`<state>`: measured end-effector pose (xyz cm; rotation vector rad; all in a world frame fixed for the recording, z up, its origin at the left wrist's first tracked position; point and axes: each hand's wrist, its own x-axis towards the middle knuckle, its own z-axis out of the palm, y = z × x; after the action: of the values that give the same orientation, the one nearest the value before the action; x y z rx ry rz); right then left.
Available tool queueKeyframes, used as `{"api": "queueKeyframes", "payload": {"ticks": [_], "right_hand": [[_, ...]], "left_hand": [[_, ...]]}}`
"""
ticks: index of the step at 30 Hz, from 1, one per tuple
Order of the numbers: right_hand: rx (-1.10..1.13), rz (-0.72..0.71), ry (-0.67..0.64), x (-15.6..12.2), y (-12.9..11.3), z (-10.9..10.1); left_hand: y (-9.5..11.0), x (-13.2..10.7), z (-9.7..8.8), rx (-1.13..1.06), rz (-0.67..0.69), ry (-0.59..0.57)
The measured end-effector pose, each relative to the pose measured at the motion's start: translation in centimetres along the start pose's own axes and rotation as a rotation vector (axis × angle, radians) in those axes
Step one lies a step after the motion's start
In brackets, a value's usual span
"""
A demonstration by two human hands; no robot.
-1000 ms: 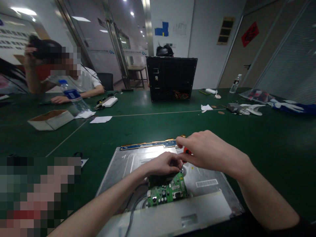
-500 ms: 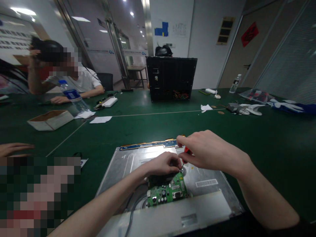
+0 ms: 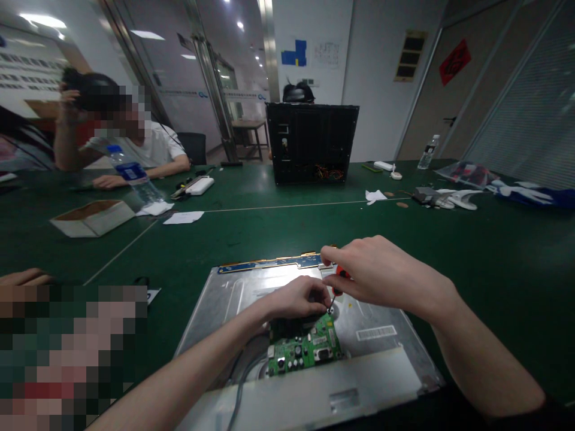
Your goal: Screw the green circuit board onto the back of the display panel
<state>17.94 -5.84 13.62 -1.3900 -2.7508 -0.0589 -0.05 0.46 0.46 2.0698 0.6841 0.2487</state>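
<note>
The panel (image 3: 233,299) lies flat on the green surface (image 3: 471,239), with its near edge at the surface's near edge, just below the person. Its far edge carries a thin blue strip (image 3: 269,263). Bare surface runs well out to the right of the panel and beyond it. To the left there is less room, where another person's hand (image 3: 22,277) rests at the edge of view.

The right hand (image 3: 381,272) comes in from the right over the panel's far right part. Its grip is pinched on the red handle of a screwdriver (image 3: 340,275). The left hand (image 3: 296,297) reaches in from the near left. Its fingers are pressed together just beside the shaft, at the far edge of the board (image 3: 303,347). Whether they pinch anything cannot be told.

The screwdriver's long axis stands steep. The tip points down at the board's far right corner, and the handle leans up, right and away. The shaft is thin, dark metal.

The board is a small green rectangle, studded with dark and silver parts. It sits on the middle of the panel toward the near side, its long side running left to right. Grey cables (image 3: 242,371) curve from its left end to the panel's near edge. The panel is dull, smooth sheet metal with a white label (image 3: 376,333) right of the board.

Well beyond, a black case (image 3: 312,143) stands upright. At far left are an open box (image 3: 92,216) and a plastic bottle (image 3: 135,175).
</note>
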Motion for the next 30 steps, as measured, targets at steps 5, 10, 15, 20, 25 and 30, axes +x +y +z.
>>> {"api": "queueKeyframes", "payload": {"ticks": [5, 10, 15, 20, 25, 30], "right_hand": [[0.069, -0.086, 0.024, -0.36, 0.02, -0.28], [0.006, -0.018, 0.002, -0.04, 0.03, -0.18], [-0.013, -0.004, 0.012, 0.02, 0.14, -0.01], [0.07, -0.077, -0.003, -0.24, -0.01, -0.25], [-0.011, 0.003, 0.0, 0.03, 0.13, -0.02], [0.027, -0.04, 0.005, -0.16, 0.16, -0.13]], "left_hand": [[-0.23, 0.07, -0.01, 0.019, -0.002, 0.014], [-0.37, 0.0, 0.02, 0.008, 0.002, 0.012], [-0.45, 0.01, 0.12, -0.009, 0.011, 0.006], [-0.67, 0.12, 0.11, 0.0, 0.006, 0.02], [-0.43, -0.01, 0.06, -0.012, 0.012, 0.007], [-0.26, -0.01, -0.02, -0.008, 0.009, 0.012]]}}
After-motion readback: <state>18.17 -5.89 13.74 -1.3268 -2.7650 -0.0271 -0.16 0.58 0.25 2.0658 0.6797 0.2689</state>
